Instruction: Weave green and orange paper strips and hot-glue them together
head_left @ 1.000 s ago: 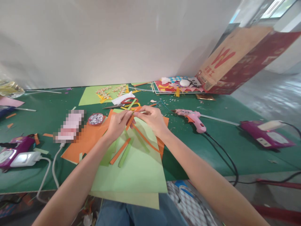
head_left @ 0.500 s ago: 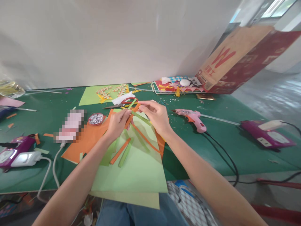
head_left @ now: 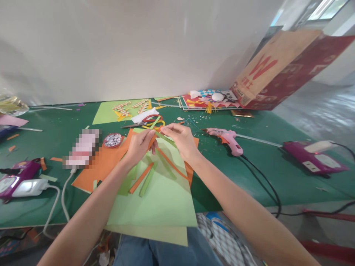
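View: head camera, looking down over a green table (head_left: 249,173).
Left hand (head_left: 138,146): fingers curled in, pinching an orange strip (head_left: 152,140) between thumb and fingers.
Right hand (head_left: 180,140): fingers closed too, pinching one end of a green strip (head_left: 165,137).
Strips: crossing each other right between the two hands, just above the paper.
Under the hands: a big light green sheet (head_left: 163,195), hanging over the near table edge, with an orange sheet (head_left: 102,162) poking out on the left.
On the green paper: loose strips (head_left: 144,179), orange and green, lying side by side near the left wrist.
Behind the hands: red scissors (head_left: 151,118), lying flat.
Left of the hands: a small round dish of googly eyes (head_left: 112,140).
Right of the hands: a pink glue gun (head_left: 229,140), lying on its side, well apart from the fingers.
Far right: a purple gadget (head_left: 313,159) and a tipped cardboard box (head_left: 277,66).
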The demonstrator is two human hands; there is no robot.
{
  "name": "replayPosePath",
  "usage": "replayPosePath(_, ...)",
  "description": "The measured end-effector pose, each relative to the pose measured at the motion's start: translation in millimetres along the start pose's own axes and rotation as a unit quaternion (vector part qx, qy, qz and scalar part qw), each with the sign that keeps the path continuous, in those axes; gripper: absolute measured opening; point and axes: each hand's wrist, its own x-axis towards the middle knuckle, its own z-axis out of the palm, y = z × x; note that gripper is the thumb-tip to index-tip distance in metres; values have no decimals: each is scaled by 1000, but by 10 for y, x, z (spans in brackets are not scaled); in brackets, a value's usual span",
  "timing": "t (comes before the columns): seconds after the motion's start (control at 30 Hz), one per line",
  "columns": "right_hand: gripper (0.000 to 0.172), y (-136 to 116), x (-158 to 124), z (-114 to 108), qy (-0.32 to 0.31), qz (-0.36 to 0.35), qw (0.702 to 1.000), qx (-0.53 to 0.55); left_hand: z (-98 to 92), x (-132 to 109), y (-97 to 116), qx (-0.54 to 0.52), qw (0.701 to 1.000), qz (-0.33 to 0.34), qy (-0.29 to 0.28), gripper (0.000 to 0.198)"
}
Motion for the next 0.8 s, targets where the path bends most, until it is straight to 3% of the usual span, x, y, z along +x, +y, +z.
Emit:
replayPosePath(0.33,12,31,-6,24,-28,-20,998,-61,-5,0,10,33,999,-3,28,41)
replayPosePath(0.57,23,64,7,-2,-46,-54,993,-90,-22,12,11,111,992,15,65,46)
replayPosePath(0.8,18,32,-7,14,-47,-74,991,-101,-20,7,29,87,995,15,50,43)
